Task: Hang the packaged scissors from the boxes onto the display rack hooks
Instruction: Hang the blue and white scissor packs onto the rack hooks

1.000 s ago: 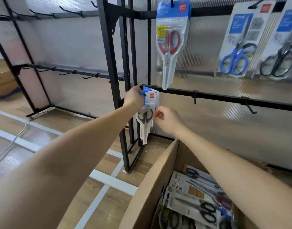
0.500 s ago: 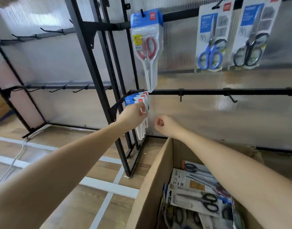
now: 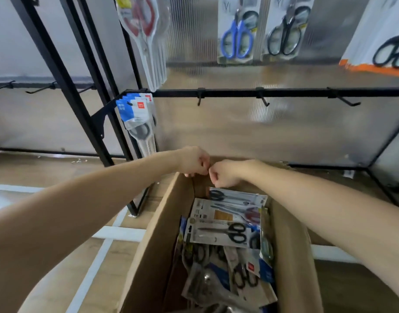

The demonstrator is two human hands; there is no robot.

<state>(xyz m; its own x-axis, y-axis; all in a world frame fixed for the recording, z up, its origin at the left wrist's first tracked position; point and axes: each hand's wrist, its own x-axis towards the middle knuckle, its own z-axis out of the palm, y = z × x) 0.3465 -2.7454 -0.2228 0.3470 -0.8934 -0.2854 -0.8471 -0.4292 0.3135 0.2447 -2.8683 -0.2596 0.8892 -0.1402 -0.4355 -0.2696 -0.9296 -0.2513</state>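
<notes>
1. Both hands have left the rack and dropped to the far rim of the cardboard box [image 3: 148,256], meeting knuckle to knuckle.
2. The black-handled scissor packs [image 3: 137,118] now hang free on the lower left hook.
3. More packs [image 3: 219,233] wait in the box.
4. Left hand [image 3: 193,161] and right hand [image 3: 223,173]: fingers curled, apparently holding nothing, so another pick likely follows.

A wood-look floor [image 3: 58,222] crossed by white taped lines [image 3: 117,232] runs under black metal uprights [image 3: 58,71]. Behind them stands a ribbed translucent panel [image 3: 284,136] that mirrors the floor's brown tone, with a plain pale wall [image 3: 11,53] at left.
</notes>
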